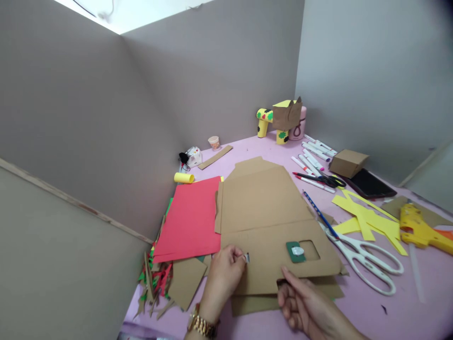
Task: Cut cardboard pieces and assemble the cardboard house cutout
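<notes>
A flattened brown cardboard box (260, 198) lies unfolded in front of me, creased across its width. Beside a small silvery piece (247, 258) on its near panel, my left hand (228, 268) is closed in a pinch, a gold watch on the wrist. My right hand (306, 300) is at the near edge by a dark notch, thumb on top and the other fingers curled below the edge. A dark green square (293, 258) with a whitish oval blob (298, 251) sits next to a rectangular cut-out. Another cardboard sheet (253, 306) shows underneath.
Red sheets (193, 219) and cardboard scraps (186, 281) lie left. On the right are white-handled scissors (371, 262), a blue pencil (320, 213), yellow strips (364, 215), a yellow glue gun (417, 226), markers (314, 153) and a phone (370, 183). A cardboard animal (285, 118) stands behind.
</notes>
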Demonstrator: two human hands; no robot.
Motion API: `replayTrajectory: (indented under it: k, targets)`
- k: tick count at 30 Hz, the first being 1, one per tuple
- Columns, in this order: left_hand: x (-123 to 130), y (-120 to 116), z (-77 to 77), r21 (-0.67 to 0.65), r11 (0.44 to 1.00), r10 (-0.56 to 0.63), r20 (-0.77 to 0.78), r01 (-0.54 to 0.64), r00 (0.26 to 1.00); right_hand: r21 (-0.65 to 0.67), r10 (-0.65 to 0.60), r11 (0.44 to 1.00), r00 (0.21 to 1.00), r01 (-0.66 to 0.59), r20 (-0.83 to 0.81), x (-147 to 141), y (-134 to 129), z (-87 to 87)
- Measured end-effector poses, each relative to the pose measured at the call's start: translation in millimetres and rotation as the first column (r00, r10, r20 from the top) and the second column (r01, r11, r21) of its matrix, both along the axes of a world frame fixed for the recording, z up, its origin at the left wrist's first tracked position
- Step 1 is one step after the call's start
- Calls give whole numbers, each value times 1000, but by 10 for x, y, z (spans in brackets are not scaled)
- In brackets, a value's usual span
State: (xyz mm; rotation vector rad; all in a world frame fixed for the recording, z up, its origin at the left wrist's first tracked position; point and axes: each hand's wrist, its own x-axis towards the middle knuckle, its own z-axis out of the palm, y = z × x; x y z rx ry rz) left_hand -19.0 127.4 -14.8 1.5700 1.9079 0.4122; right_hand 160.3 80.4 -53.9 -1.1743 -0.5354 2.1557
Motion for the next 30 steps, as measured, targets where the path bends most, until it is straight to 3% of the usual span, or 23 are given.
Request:
replayTrajectory:
  k: [10, 16, 24, 27, 30]
  targets:
    - [50, -33, 46, 24, 1000, -5, -1, 5, 1000, 10, -51, 999, 999, 51, -12, -61, -38, -72]
    - [115, -96, 115, 118, 992, -36, -93, 46, 995, 21, -88, 996, 996, 88, -25, -43, -38, -28]
    - [129, -269, 64, 237, 966, -97, -44, 104, 994, 29, -96, 995, 993, 98, -66, -24, -35, 7]
    - [155, -305, 68, 346, 930, -119, -41, 126, 992, 37, -91, 995, 993, 94, -71, -18, -38, 17]
    - [152, -370, 74, 442, 860, -234, -107, 257, 966, 40, -110, 993, 991, 113, -82, -9, -30, 45]
